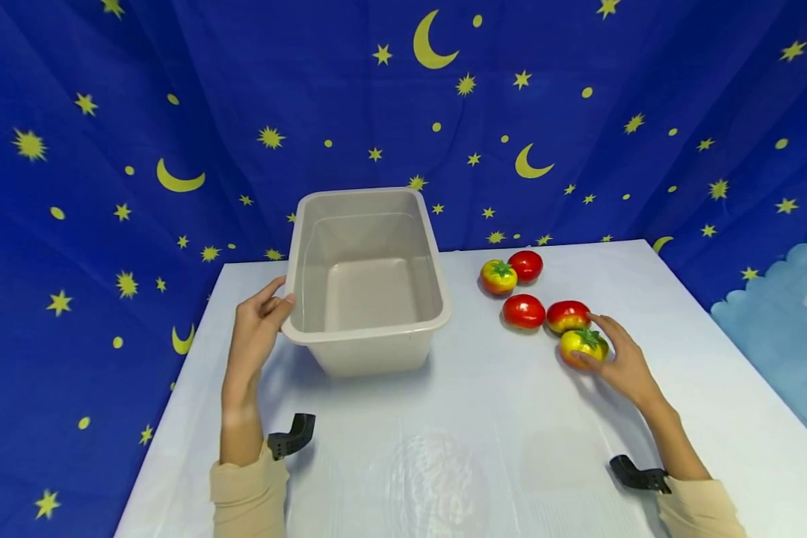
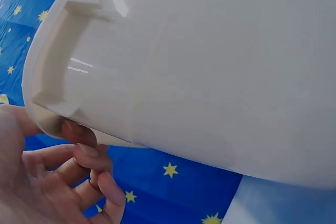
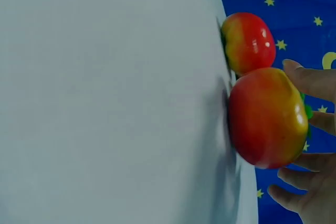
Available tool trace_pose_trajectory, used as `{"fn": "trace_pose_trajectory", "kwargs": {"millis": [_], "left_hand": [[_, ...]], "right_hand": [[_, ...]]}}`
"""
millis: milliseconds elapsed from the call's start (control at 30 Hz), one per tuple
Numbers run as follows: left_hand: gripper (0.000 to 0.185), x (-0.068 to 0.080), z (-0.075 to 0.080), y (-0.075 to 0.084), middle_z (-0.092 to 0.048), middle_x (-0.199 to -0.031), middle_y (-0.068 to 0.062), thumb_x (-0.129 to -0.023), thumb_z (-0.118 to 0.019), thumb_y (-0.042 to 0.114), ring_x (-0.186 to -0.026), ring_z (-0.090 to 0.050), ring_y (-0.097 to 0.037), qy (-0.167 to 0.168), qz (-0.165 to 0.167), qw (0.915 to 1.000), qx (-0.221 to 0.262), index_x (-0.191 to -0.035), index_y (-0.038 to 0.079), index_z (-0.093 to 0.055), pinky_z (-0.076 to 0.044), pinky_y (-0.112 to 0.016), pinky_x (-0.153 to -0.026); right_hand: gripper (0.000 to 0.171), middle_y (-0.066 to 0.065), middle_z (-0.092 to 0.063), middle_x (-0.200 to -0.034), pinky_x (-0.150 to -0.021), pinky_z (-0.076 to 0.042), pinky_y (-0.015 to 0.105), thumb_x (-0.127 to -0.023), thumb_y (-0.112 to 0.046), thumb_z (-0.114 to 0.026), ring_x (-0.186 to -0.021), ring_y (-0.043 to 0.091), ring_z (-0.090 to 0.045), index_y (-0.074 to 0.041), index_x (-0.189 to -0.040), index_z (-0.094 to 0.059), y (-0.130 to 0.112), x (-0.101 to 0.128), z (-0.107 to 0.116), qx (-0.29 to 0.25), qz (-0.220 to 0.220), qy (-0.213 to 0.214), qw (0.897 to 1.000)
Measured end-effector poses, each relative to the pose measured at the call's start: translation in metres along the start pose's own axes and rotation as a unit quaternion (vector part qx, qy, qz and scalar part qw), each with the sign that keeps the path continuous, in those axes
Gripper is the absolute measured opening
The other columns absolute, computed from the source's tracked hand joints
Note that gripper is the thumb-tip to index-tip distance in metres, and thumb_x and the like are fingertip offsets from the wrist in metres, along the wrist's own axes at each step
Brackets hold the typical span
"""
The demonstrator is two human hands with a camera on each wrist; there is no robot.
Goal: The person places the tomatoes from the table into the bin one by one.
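A beige plastic tub (image 1: 366,276) stands empty on the white table (image 1: 457,418), left of centre. My left hand (image 1: 276,302) grips its near left corner, with the thumb on the rim. In the left wrist view the fingers (image 2: 86,156) curl under the rim of the tub (image 2: 210,66). At the right, my right hand (image 1: 595,344) cups a yellow-red tomato (image 1: 578,342) that rests on the table. The right wrist view shows this tomato (image 3: 268,116) with fingers (image 3: 310,80) closing round it. A second tomato (image 3: 249,40) lies just beyond it.
Several more tomatoes lie behind the held one: a red-yellow one (image 1: 568,314), a red one (image 1: 523,311), and a pair (image 1: 498,276) (image 1: 526,264) near the table's back edge. A blue starry cloth (image 1: 107,149) hangs behind and to both sides.
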State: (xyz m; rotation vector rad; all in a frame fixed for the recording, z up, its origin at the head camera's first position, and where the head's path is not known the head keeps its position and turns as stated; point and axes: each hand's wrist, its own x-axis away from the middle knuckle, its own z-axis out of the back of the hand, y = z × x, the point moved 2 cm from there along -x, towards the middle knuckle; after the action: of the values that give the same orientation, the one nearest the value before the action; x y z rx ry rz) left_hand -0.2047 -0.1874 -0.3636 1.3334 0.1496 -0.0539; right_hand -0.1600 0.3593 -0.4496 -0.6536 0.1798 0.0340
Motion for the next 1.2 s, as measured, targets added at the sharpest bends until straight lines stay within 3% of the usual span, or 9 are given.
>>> {"fn": "trace_pose_trajectory", "kwargs": {"millis": [333,433,533,633,700,800,933,1033,1200], "left_hand": [[0.048,0.000,0.003,0.002,-0.067,-0.077,0.015,-0.100,-0.054,0.014,-0.067,-0.059,-0.002,0.009,0.016,0.9994,0.029,-0.145,0.003,-0.045,-0.047,-0.019,-0.065],[0.049,-0.010,-0.013,0.004,-0.069,-0.080,0.007,-0.099,-0.055,0.013,-0.066,-0.060,-0.003,-0.009,0.009,0.9989,0.045,-0.145,0.001,-0.044,-0.049,-0.019,-0.064],[0.049,-0.022,-0.032,0.006,-0.072,-0.087,-0.007,-0.099,-0.056,0.013,-0.066,-0.061,-0.005,-0.039,0.001,0.9973,0.062,-0.145,0.000,-0.044,-0.049,-0.020,-0.063],[0.048,-0.026,-0.042,0.007,-0.072,-0.095,-0.018,-0.099,-0.056,0.013,-0.068,-0.063,-0.007,-0.050,0.000,0.9966,0.065,-0.144,0.001,-0.045,-0.050,-0.020,-0.062],[0.047,-0.024,-0.038,0.006,-0.072,-0.094,-0.014,-0.098,-0.055,0.012,-0.066,-0.062,-0.008,-0.043,0.003,0.9973,0.060,-0.143,0.001,-0.047,-0.049,-0.021,-0.061],[0.045,-0.018,-0.026,0.004,-0.073,-0.091,-0.009,-0.098,-0.055,0.011,-0.064,-0.062,-0.007,-0.028,0.010,0.9981,0.054,-0.142,0.001,-0.049,-0.049,-0.021,-0.060],[0.044,-0.010,-0.011,0.002,-0.073,-0.085,-0.001,-0.098,-0.055,0.010,-0.062,-0.061,-0.006,-0.013,0.021,0.9982,0.055,-0.140,-0.001,-0.050,-0.049,-0.021,-0.059],[0.044,-0.007,-0.004,0.000,-0.071,-0.078,0.008,-0.098,-0.054,0.010,-0.061,-0.060,-0.005,-0.007,0.023,0.9981,0.057,-0.141,-0.002,-0.049,-0.048,-0.020,-0.058],[0.045,-0.004,0.002,-0.003,-0.067,-0.070,0.013,-0.099,-0.053,0.010,-0.059,-0.059,-0.002,-0.008,0.033,0.9970,0.069,-0.142,-0.002,-0.046,-0.047,-0.018,-0.057]], "right_hand": [[0.083,0.038,-0.039,-0.141,-0.095,-0.037,0.063,-0.089,-0.026,-0.072,-0.122,0.053,-0.043,0.000,-0.152,-0.026,0.002,0.007,-0.006,-0.017,-0.022,-0.015,1.000],[0.081,0.039,-0.044,-0.134,-0.089,-0.046,0.034,-0.089,-0.025,-0.072,-0.112,0.051,-0.050,0.001,-0.152,-0.027,0.010,0.022,0.006,-0.001,-0.036,0.005,0.999],[0.078,0.041,-0.047,-0.128,-0.075,-0.038,0.007,-0.087,-0.017,-0.073,-0.105,0.050,-0.053,0.005,-0.149,-0.030,0.021,0.040,0.020,0.007,-0.046,0.029,0.998],[0.075,0.040,-0.049,-0.125,-0.069,-0.031,-0.002,-0.087,-0.016,-0.074,-0.100,0.014,-0.058,0.006,-0.146,-0.033,0.026,0.049,0.025,0.010,-0.044,0.034,0.998],[0.073,0.038,-0.050,-0.126,-0.071,-0.032,-0.002,-0.086,-0.017,-0.075,-0.096,-0.008,-0.047,0.006,-0.144,-0.036,0.024,0.047,0.023,0.008,-0.035,0.034,0.999],[0.068,0.036,-0.051,-0.125,-0.072,-0.033,-0.002,-0.085,-0.017,-0.076,-0.096,-0.009,-0.046,0.007,-0.140,-0.042,0.015,0.037,0.017,0.005,-0.014,0.031,0.999],[0.065,0.036,-0.052,-0.124,-0.072,-0.032,-0.002,-0.086,-0.018,-0.076,-0.100,0.033,-0.057,0.007,-0.137,-0.045,-0.002,0.019,0.013,0.004,0.008,0.023,1.000],[0.067,0.036,-0.051,-0.127,-0.072,-0.031,-0.002,-0.086,-0.020,-0.076,-0.104,0.045,-0.052,0.006,-0.139,-0.044,-0.013,0.008,0.014,-0.002,0.013,0.014,1.000],[0.068,0.033,-0.051,-0.129,-0.072,-0.031,-0.001,-0.087,-0.025,-0.075,-0.107,0.045,-0.052,0.003,-0.141,-0.044,-0.033,-0.012,0.019,-0.002,0.017,0.008,1.000]]}}
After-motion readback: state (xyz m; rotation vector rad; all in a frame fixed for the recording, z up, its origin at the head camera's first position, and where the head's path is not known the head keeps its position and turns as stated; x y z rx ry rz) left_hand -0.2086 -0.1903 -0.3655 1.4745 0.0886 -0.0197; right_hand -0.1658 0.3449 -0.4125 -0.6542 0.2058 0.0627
